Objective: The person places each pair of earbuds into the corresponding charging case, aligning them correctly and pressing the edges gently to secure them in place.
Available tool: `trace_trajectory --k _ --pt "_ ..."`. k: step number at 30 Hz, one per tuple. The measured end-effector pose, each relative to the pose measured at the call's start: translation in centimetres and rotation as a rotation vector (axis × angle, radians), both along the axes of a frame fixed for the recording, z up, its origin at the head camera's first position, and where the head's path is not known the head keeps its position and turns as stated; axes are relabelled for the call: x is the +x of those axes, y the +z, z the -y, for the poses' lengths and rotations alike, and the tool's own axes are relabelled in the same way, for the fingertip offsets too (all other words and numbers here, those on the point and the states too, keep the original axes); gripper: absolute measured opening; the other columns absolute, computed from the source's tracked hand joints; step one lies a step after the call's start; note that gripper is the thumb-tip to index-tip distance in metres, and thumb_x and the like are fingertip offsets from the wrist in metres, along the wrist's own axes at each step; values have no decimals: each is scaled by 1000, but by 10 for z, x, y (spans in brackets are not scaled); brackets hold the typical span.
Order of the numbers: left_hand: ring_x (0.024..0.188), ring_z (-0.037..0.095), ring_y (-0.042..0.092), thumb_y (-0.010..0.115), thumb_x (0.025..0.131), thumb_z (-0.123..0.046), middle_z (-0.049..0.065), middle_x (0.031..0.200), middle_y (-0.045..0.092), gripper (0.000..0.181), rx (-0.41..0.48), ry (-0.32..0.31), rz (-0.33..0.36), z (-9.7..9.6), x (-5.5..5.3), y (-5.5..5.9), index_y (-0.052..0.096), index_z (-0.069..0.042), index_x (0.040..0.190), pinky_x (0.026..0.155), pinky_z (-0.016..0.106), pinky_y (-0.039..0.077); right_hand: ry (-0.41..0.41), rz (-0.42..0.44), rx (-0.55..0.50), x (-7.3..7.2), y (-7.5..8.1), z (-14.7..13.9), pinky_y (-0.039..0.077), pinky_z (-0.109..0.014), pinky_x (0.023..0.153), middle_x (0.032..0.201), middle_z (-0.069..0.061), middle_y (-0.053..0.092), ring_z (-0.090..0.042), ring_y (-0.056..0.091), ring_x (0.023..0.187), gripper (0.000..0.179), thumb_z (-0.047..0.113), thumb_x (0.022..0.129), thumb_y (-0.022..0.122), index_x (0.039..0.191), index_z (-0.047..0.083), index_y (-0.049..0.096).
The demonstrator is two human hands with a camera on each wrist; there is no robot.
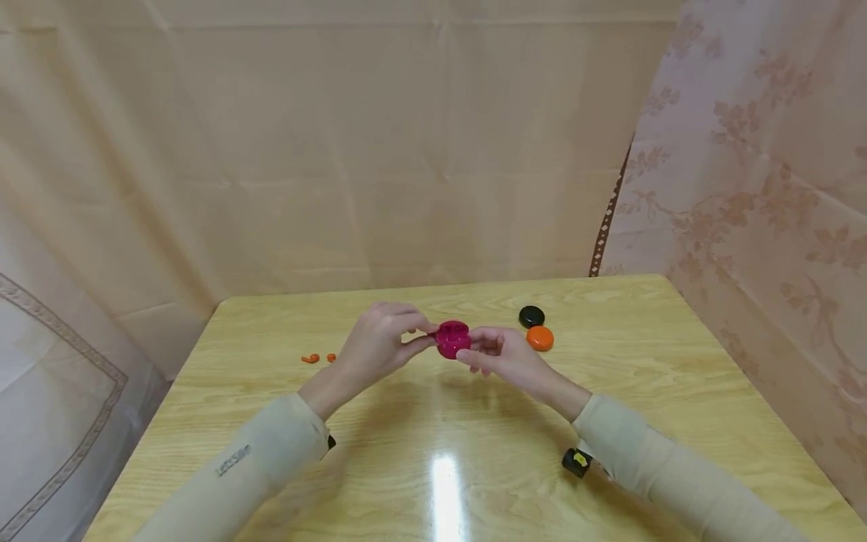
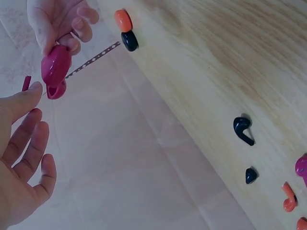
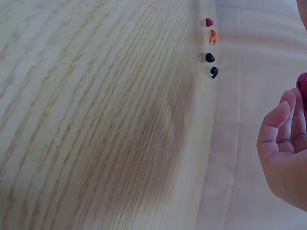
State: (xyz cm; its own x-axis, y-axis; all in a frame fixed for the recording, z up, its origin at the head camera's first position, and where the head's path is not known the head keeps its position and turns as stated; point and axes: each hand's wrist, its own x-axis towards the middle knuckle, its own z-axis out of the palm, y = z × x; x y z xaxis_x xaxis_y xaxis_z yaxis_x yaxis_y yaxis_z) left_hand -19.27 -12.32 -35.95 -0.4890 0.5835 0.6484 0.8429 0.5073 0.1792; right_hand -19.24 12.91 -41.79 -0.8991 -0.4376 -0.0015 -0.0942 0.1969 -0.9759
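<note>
In front of me, above the table, my right hand (image 1: 504, 357) holds a magenta earbud case (image 1: 453, 342) with its lid raised. My left hand (image 1: 379, 342) is close beside the case and pinches a magenta earbud (image 2: 27, 83) between thumb and finger; only its thin stem shows in the left wrist view. There the case (image 2: 56, 67) hangs from the fingertips of the right hand (image 2: 62, 21). At the edge of the right wrist view, the right hand's fingers (image 3: 283, 129) curl beside the partly cut-off case.
A round black case (image 1: 531, 316) and an orange case (image 1: 539, 338) lie side by side at the table's back right. Loose orange earbuds (image 1: 310, 358) lie left of my left hand. Black earbuds (image 2: 243, 130) and a magenta earbud (image 2: 301, 166) lie in the same area.
</note>
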Motion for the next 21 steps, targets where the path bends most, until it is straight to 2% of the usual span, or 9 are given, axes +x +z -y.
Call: trace_trajectory --k 7,10,15,21 --pt "81 15 72 92 74 -12 0 88 76 19 -21 24 6 -7 -5 10 81 -9 89 74 36 52 21 -14 -3 -5 4 -5 56 -43 73 102 -18 72 -54 60 93 35 31 94 76 121 9 70" --pt "82 15 72 92 75 -11 0 89 76 19 -31 30 -7 -7 -5 12 81 -10 90 74 37 51 31 -22 -1 -6 6 -2 56 -44 74 100 -13 72 -50 61 92 36 32 94 75 122 10 70" --pt "83 17 72 90 77 -11 -1 90 76 17 -72 20 -44 -11 -7 16 81 -11 91 75 38 51 28 -20 0 -4 8 0 56 -42 73 97 -9 72 -45 62 89 33 29 95 75 120 9 70" --pt "82 15 71 90 78 -10 -2 89 76 17 -106 2 -63 -16 -9 18 81 -12 92 75 36 48 2 -12 -15 0 8 -2 56 -40 72 99 -8 73 -47 63 91 34 28 94 75 121 7 70"
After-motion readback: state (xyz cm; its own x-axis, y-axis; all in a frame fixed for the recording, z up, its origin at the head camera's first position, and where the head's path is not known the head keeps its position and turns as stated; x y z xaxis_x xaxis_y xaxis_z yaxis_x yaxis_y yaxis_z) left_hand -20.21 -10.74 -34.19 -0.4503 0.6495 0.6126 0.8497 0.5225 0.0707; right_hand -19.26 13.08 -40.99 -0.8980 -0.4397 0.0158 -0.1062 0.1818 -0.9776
